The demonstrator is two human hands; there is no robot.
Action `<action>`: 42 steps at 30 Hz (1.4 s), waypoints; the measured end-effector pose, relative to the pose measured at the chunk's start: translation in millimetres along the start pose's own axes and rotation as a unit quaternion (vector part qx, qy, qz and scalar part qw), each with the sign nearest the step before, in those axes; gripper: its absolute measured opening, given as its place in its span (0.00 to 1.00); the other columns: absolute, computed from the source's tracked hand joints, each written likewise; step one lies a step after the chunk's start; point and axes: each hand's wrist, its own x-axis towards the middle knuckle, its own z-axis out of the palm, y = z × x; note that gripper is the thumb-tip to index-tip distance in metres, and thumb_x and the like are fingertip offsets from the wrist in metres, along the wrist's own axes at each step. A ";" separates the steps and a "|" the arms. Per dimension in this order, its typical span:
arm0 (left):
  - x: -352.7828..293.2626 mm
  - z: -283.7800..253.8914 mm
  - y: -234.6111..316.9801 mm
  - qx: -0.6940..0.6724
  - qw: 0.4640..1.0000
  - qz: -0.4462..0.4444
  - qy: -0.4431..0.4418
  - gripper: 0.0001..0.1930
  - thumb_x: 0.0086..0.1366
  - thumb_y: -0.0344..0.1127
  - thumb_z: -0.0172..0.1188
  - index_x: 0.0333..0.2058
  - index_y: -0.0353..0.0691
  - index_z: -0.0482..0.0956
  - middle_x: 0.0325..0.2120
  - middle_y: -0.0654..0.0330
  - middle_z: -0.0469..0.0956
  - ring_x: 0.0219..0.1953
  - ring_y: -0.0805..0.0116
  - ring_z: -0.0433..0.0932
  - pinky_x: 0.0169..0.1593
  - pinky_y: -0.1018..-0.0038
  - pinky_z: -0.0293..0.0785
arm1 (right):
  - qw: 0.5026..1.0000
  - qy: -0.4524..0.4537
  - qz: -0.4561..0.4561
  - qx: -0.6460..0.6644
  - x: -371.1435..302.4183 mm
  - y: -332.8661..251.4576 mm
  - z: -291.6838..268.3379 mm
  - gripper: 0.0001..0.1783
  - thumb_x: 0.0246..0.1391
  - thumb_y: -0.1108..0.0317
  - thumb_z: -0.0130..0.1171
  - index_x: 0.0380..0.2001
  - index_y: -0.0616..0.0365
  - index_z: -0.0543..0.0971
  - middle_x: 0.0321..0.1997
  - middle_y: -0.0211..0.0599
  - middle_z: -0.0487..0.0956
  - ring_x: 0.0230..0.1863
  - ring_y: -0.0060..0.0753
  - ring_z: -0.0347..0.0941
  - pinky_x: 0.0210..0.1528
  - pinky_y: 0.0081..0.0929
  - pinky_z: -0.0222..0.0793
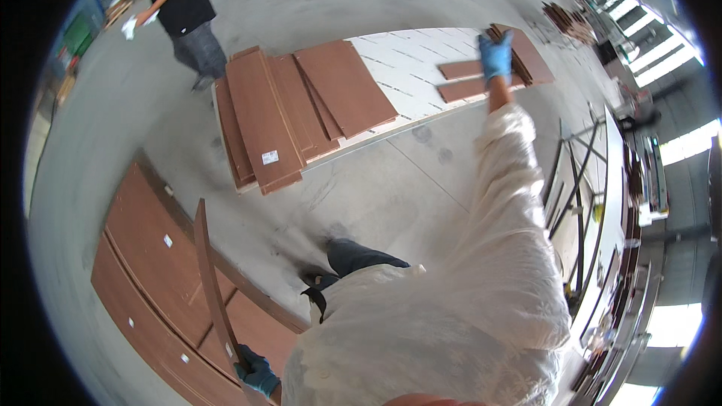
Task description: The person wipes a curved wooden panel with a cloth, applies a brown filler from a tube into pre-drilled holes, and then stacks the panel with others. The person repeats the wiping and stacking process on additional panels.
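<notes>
My left hand point(258, 373), in a blue glove, is closed around the lower end of a long narrow brown board point(210, 278). The board stands tilted on edge beside my body. My right arm, in a loose whitish sleeve, stretches far forward. Its blue-gloved right hand point(495, 59) is over the left edge of a small stack of brown boards point(529, 56), with thumb and fingers apart. The stack lies at the right end of a white patterned panel point(406, 60). Two narrow brown strips point(462, 90) lie just left of that hand.
Large brown panels point(263, 120) overlap on the left part of the white panel. More brown panels point(150, 256) lie at the lower left. A person in dark clothes point(184, 7) stands at the far left holding something white. A dark metal frame point(579, 195) stands at right.
</notes>
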 end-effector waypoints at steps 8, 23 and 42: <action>91.2 111.2 52.8 -0.034 0.999 -0.024 0.010 0.24 0.64 0.29 0.66 0.57 0.21 0.76 0.54 0.39 0.79 0.56 0.47 0.80 0.62 0.57 0.79 | 0.994 0.020 0.083 -0.062 59.1 -14.6 -36.2 0.43 0.54 0.49 0.69 0.65 0.68 0.72 0.60 0.66 0.79 0.65 0.60 0.74 0.67 0.43 0.68; 105.7 161.0 60.5 -0.257 0.958 -0.115 -0.062 0.29 0.65 0.36 0.66 0.58 0.21 0.72 0.53 0.35 0.78 0.55 0.38 0.79 0.62 0.49 0.80 | 0.542 -0.776 0.275 0.169 -523.2 -359.4 372.7 0.40 0.69 0.40 0.54 0.71 0.60 0.66 0.67 0.50 0.75 0.63 0.46 0.77 0.63 0.43 0.73; 275.7 247.1 155.0 -0.394 0.918 -0.032 0.037 0.13 0.67 0.33 0.64 0.47 0.33 0.80 0.51 0.46 0.81 0.55 0.39 0.80 0.66 0.41 0.73 | 0.364 -0.882 0.292 0.068 -782.6 -707.9 590.6 0.44 0.59 0.43 0.69 0.67 0.62 0.67 0.64 0.56 0.74 0.63 0.51 0.75 0.62 0.43 0.78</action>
